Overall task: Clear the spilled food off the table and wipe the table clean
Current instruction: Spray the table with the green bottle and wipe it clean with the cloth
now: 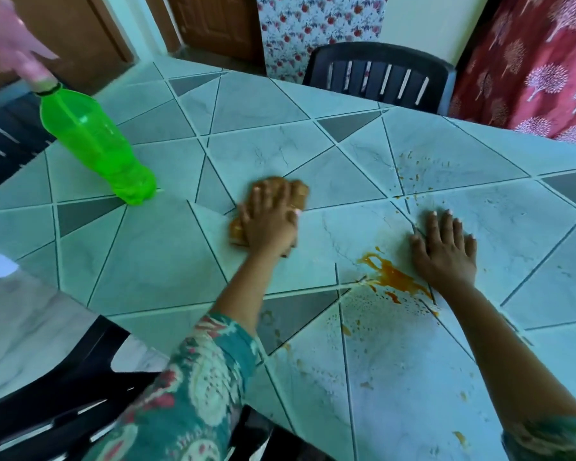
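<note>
Pressing the brown cloth (236, 231) under spread fingers (256, 196), the left hand (269, 221) should sweep toward the orange spill (394, 278) beside the flat, splayed right hand (444, 249).

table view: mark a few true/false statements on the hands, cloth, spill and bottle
1. The left hand presses flat on a brown cloth. True.
2. The right hand holds the green bottle. False: it lies flat on the table, and another person's hand is at the bottle's cap.
3. The orange spill lies right beside the right hand. True.
4. The brown cloth covers the orange spill. False: the cloth sits apart from it, further left on the table.
</note>
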`<state>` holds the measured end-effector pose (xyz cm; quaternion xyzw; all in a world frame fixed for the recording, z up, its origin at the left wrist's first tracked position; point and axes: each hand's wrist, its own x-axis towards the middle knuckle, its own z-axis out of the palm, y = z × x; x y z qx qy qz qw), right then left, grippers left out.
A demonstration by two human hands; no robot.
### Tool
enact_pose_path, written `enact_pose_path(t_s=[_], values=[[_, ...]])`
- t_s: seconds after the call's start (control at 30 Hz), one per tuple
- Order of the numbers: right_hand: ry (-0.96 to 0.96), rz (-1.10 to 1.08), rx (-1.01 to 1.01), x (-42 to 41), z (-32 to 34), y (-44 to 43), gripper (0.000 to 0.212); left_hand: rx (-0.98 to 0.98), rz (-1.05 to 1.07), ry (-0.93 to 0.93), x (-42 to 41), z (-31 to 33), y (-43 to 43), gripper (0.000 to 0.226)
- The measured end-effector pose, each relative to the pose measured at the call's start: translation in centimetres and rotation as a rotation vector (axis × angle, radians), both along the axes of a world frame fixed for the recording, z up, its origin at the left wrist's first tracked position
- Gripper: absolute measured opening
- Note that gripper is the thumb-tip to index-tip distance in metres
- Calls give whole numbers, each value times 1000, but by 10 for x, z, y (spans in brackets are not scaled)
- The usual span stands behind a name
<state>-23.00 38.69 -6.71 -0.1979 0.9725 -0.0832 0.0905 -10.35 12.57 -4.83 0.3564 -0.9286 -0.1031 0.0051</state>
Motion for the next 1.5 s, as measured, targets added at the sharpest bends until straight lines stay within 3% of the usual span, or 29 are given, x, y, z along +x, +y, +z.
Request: enact_pose_path(t_s=[0.1, 0.17, 0.33, 0.4, 0.5, 0.57, 0.6, 0.73, 0.83, 0.87, 0.93, 1.07, 1.2, 1.3, 1.4, 1.5], values=[[11, -11, -10, 3, -2, 0, 80, 21, 255, 41, 39, 0, -41, 61], [5, -13, -13, 4, -2, 0, 80, -57, 286, 29, 58, -2, -21, 64], [-43, -5, -31, 12, 2, -3, 67, -152, -47, 60, 56, 13, 85, 61], [-58, 14, -48, 17, 3, -3, 65, 150, -47, 256, 46, 31, 82, 51], [-62, 35, -63, 22, 4, 0, 64, 993, 198, 693, 46, 53, 39, 32], [-68, 28, -75, 24, 5, -1, 64, 1305, 393, 810, 62, 59, 6, 19], [-78, 27, -82, 25, 5, -1, 64, 1268, 474, 777, 70, 60, -9, 17], [-57, 77, -89, 21, 9, -1, 63, 430, 538, 536, 93, 51, -40, 28], [-49, 105, -97, 18, 13, -5, 62, 325, 211, 181, 83, 36, -6, 56], [-62, 110, -100, 18, 14, -8, 62, 223, 149, 16, 79, 23, 10, 61], [-81, 115, -89, 18, 12, -12, 62, 3, 123, -93, 72, 4, 33, 63], [-39, 95, -40, 19, 5, -16, 62, -111, 39, -128, 74, -3, -8, 60], [-16, 80, -30, 19, 2, -18, 63, -10, 243, -105, 94, 6, -59, 48], [-18, 73, -18, 18, -1, -18, 63, -110, 287, -109, 112, 4, -18, 53], [-5, 81, -28, 18, -1, -18, 63, -184, 92, -58, 110, 6, 59, 58], [-19, 92, -26, 18, 0, -17, 63, -170, -53, -67, 80, 5, 78, 51]])
